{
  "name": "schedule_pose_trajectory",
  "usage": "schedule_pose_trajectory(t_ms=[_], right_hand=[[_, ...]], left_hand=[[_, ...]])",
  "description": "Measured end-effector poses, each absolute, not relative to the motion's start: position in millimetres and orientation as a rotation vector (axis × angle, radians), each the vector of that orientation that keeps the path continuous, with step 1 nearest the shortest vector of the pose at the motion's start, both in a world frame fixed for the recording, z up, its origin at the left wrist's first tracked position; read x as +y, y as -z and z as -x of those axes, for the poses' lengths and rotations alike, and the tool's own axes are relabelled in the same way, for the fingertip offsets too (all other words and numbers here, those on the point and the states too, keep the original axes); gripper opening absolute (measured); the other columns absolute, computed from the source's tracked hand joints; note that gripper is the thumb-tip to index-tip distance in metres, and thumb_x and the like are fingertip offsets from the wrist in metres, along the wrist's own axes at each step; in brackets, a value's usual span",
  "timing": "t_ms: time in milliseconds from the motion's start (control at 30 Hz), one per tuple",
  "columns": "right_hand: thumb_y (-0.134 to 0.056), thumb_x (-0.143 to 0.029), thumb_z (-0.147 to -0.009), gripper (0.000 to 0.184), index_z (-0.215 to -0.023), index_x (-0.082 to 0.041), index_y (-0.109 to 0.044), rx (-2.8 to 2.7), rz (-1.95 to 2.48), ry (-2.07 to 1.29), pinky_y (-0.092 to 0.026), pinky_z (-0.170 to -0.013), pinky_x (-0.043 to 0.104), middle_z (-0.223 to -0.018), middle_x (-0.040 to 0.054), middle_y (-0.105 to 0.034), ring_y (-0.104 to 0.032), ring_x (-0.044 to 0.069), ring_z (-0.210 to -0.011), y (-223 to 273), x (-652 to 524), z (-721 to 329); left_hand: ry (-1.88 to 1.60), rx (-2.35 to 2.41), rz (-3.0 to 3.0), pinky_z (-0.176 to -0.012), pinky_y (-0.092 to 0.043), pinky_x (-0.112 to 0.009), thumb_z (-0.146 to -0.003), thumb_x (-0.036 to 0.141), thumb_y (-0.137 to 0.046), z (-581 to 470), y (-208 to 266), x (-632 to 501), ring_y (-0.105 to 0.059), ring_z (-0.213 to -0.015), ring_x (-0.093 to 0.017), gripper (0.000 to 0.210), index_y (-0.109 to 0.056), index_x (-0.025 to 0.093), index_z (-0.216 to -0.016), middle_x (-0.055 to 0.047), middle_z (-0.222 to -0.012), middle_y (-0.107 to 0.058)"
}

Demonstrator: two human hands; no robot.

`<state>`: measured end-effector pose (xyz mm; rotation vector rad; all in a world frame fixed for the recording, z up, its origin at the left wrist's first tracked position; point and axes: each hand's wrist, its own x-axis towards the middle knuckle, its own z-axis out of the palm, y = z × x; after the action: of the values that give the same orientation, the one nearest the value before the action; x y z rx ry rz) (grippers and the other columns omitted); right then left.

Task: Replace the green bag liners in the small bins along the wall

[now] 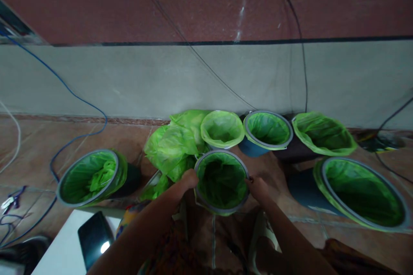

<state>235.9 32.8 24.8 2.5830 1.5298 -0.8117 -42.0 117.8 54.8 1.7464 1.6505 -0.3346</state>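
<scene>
A small bin lined with a green bag (222, 181) stands on the floor right in front of me. My left hand (186, 180) grips its rim on the left side. My right hand (260, 189) grips the rim on the right side. A grey ring runs around the bin's top over the liner. A loose bunch of green bags (170, 146) lies just behind and to the left of this bin.
More green-lined bins stand around: one at left (90, 177), three along the wall (222, 129) (268, 129) (324, 134), a large one at right (363, 192). Blue (69, 90) and black (303, 73) cables run over the wall and floor. A dark phone (95, 236) lies on a white surface at lower left.
</scene>
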Motion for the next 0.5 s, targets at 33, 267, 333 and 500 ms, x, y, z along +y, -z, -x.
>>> schedule_pose_trajectory(t_ms=[33,267,333,500], right_hand=[[-0.050,-0.033,-0.092,0.030,-0.098,-0.014,-0.073,1.514,-2.590,0.837,-0.044,-0.067,0.024,-0.100,0.0135,-0.075,-0.071,0.022,-0.093,-25,34,-237],[-0.050,-0.030,-0.092,0.030,-0.097,-0.012,-0.074,1.438,-2.542,0.929,-0.047,-0.066,0.025,-0.096,0.0157,-0.075,-0.072,0.023,-0.091,-35,18,-236],[-0.049,-0.028,-0.093,0.031,-0.092,-0.011,-0.074,1.447,-2.484,0.767,-0.049,-0.070,0.028,-0.097,0.0191,-0.074,-0.071,0.026,-0.093,-44,5,-229],[-0.041,-0.022,-0.096,0.032,-0.102,-0.014,-0.072,1.787,-2.308,0.716,-0.051,-0.079,0.031,-0.096,0.0156,-0.074,-0.070,0.025,-0.095,-72,-1,-181]], left_hand=[[0.341,1.673,-1.728,-0.066,-0.050,-0.026,-0.085,0.019,-0.057,42,-55,118,-0.068,-0.081,-0.023,0.019,-0.071,0.011,-0.074,-0.009,-0.067,-0.066],[0.270,1.637,-1.630,-0.055,-0.047,-0.020,-0.085,0.019,-0.055,38,-59,109,-0.068,-0.072,-0.017,0.022,-0.070,0.010,-0.098,-0.005,-0.079,-0.069],[0.241,1.587,-1.648,-0.060,-0.049,-0.020,-0.084,0.017,-0.053,32,-65,111,-0.068,-0.074,-0.017,0.023,-0.071,0.012,-0.098,-0.003,-0.080,-0.070],[0.295,1.431,-2.080,-0.086,-0.050,-0.029,-0.084,0.023,-0.052,9,-102,123,-0.067,-0.101,-0.024,0.025,-0.069,0.013,-0.098,-0.012,-0.104,-0.071]])
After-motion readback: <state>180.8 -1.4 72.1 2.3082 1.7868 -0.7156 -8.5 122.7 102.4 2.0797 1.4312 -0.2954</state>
